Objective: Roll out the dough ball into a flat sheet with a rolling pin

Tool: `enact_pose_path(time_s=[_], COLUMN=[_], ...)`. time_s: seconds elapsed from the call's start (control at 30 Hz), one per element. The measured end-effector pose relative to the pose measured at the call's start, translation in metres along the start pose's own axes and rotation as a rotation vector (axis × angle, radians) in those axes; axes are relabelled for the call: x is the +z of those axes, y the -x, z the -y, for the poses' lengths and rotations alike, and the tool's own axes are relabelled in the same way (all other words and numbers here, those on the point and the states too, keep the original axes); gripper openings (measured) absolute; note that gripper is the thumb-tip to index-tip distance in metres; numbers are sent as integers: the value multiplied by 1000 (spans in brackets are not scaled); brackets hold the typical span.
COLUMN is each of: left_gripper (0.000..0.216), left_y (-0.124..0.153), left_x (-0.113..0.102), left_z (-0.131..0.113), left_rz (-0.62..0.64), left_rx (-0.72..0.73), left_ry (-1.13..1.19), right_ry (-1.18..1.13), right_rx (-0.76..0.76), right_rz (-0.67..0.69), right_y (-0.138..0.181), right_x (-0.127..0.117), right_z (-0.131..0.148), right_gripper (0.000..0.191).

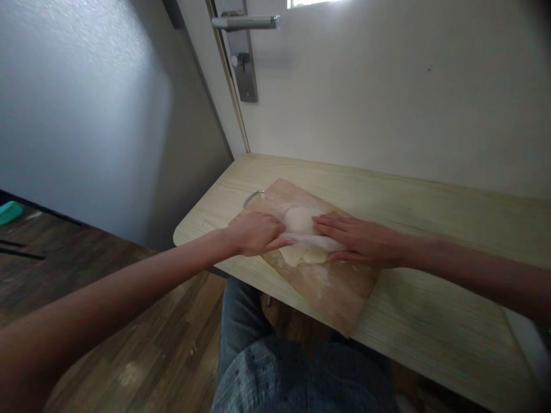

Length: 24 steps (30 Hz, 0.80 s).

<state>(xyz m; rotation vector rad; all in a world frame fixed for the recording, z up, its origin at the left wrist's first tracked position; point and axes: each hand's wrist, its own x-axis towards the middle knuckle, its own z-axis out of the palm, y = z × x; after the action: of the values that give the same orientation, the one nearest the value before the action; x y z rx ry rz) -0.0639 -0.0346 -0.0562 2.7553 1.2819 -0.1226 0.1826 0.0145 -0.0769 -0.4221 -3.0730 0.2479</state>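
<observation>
A pale piece of dough (300, 220) lies on a floured wooden board (331, 287) on the light wooden table (430, 241). A rolling pin (306, 241) lies across the dough, blurred. My left hand (255, 233) presses on its left end with fingers flat and slightly curled. My right hand (359, 239) lies flat on its right end, fingers stretched out toward the dough. A flattened edge of dough (303, 256) shows below the pin.
A white door (387, 86) with a metal handle (245, 23) stands behind the table. A grey wall (86, 115) is at the left, over dark wooden floor (150, 344). The board overhangs the table's near edge above my lap (293, 367).
</observation>
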Motion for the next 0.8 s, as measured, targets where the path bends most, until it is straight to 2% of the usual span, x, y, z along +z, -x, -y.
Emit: enact_pose_path(time_s=[0.17,0.33,0.57,0.8], left_gripper=[48,45,37,36], left_y=[-3,-7,-10,-7], left_x=[-3,-3,-2,5], left_z=[13,16,18,21], left_rz=[102,150,186,154], left_rx=[142,190,225,255], left_ry=[18,22,86,153], right_ry=[-66,-110,-125,-150], right_rx=[-55,-87,-78,-65], right_rz=[26,42,69,84], right_y=[-2,-4,-2,-4], right_x=[0,2,3,-1], right_z=[-2,-4,-2,5], right_gripper=[57,57,55,48])
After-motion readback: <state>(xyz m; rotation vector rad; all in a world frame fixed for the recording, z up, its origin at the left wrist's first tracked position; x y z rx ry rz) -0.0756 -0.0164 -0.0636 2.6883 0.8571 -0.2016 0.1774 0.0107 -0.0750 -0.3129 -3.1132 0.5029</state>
